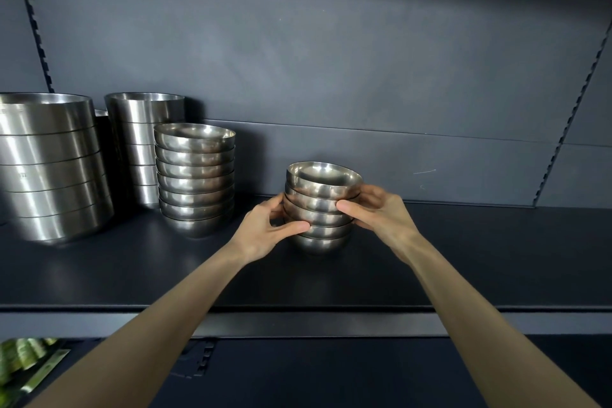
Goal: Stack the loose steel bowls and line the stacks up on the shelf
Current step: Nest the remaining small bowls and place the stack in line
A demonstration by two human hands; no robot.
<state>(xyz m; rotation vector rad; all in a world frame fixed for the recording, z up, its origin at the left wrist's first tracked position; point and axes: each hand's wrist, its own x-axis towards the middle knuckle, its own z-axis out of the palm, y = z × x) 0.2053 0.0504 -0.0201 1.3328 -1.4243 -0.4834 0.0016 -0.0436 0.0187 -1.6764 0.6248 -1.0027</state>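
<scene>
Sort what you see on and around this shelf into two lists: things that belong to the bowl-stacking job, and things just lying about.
Part of the job:
- held bowl stack, gripped by left hand and right hand
- taller bowl stack
- shelf

Just lying about:
- large steel container stack
- rear steel container stack
- green packets, on a lower level

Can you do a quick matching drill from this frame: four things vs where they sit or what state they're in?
Things:
1. held bowl stack
2. free bowl stack
3. large straight-sided bowls
4. green packaging

Places or states:
A. far left of the shelf, widest pile
B. below the shelf, bottom left corner
C. gripped between left hand and right hand
D. untouched, left of the hands, taller small-bowl pile

Pairs: 1-C, 2-D, 3-A, 4-B
</scene>
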